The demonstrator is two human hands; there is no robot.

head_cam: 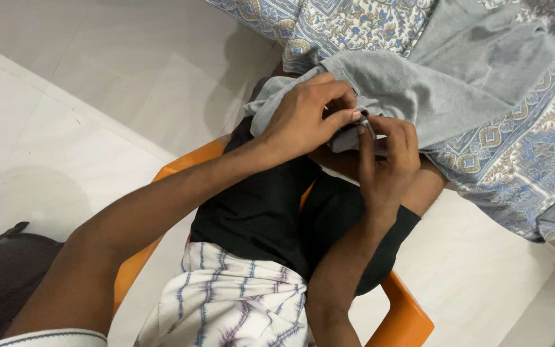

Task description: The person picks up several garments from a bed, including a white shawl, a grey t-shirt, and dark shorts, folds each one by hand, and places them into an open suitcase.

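- The left hand [303,119] lies on top of a grey cloth garment [419,83], fingers curled, its grip pinching a fold of the fabric at the near edge.
- The right hand [387,164] meets it from below, thumb and fingers pressed together on the same fold; something small and dark sits between the fingertips, too small to tell what.
- The grey garment is draped over a bed covered with a blue floral patterned sheet [521,154], its near end pulled toward the person's knees.
- The person sits on an orange plastic chair [406,315], wearing black shorts [258,212] and a white striped shirt [226,302], above a pale tiled floor [97,83].
- Risk, as I judge it: the two pinches are close together, so a slip could let the fold spring free, or the small item drop to the floor.
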